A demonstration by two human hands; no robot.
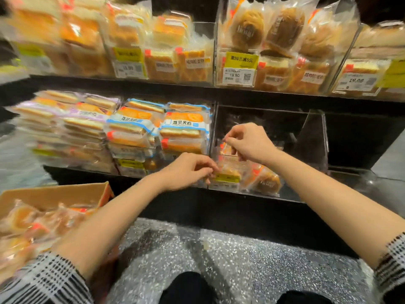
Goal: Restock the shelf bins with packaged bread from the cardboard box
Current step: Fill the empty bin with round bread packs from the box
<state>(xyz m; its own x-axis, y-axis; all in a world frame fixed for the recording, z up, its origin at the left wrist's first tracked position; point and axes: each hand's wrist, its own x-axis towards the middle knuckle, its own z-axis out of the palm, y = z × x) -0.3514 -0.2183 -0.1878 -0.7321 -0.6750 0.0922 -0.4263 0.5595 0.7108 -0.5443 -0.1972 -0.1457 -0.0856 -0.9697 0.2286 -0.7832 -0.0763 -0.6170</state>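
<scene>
A clear acrylic bin (315, 137) on the lower shelf is mostly bare, with a few bread packets (263, 181) lying low at its front. My right hand (252, 142) reaches into this bin and pinches the top edge of a clear bread packet (225, 150). My left hand (188, 170) is at the bin's front left corner, fingers curled on the front of a packet by the yellow label (225, 178). The open cardboard box (54, 194) at the lower left holds several packets of bread (32, 222).
To the left of the bin stand full bins of sandwich-bread packets (157, 130). The upper shelf carries more filled bins with price tags (238, 75). A black shelf base (219, 213) runs below, and speckled floor (219, 260) lies under my knees.
</scene>
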